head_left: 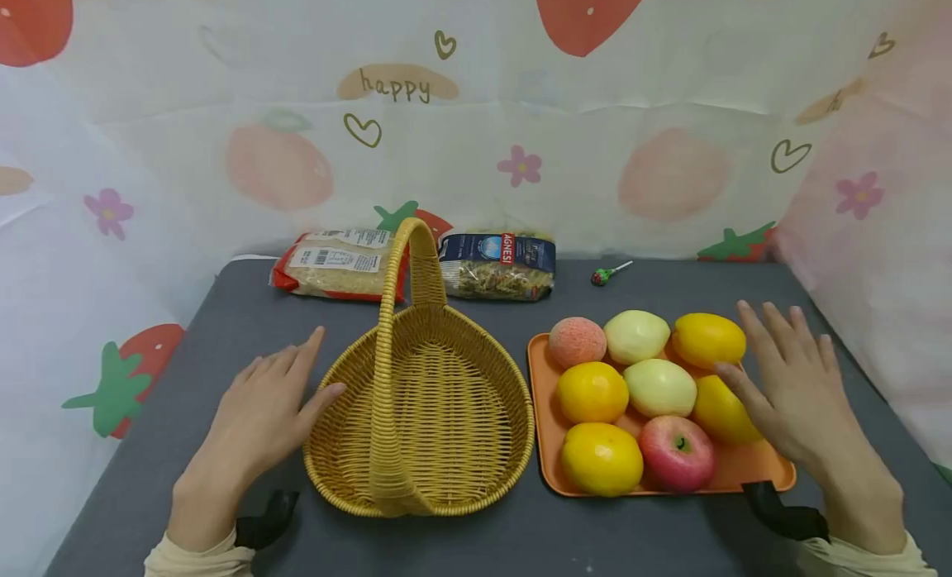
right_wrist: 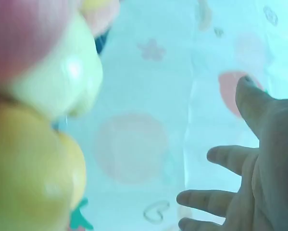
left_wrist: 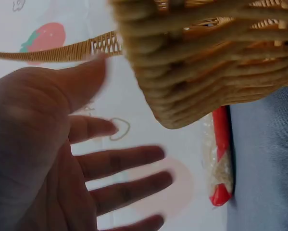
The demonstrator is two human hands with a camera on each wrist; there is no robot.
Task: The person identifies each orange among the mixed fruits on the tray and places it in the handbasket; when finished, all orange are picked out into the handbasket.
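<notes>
A wicker basket with a tall arched handle stands left of centre, and its inside shows bare weave. Beside its left rim my left hand hovers with straight, spread fingers and holds nothing. To the basket's right lies an orange tray bearing a red apple, a pinkish round fruit, pale green fruits and several yellow fruits. My right hand is over the tray's right side, fingers extended, holding nothing; it partly hides a yellow fruit. In the left wrist view the basket is close above the fingers.
Behind the basket lie a clear-and-red bag of pale grains and a dark blue bag of pasta. A lollipop lies at the back of the grey table. Printed cloth hangs around the back and sides.
</notes>
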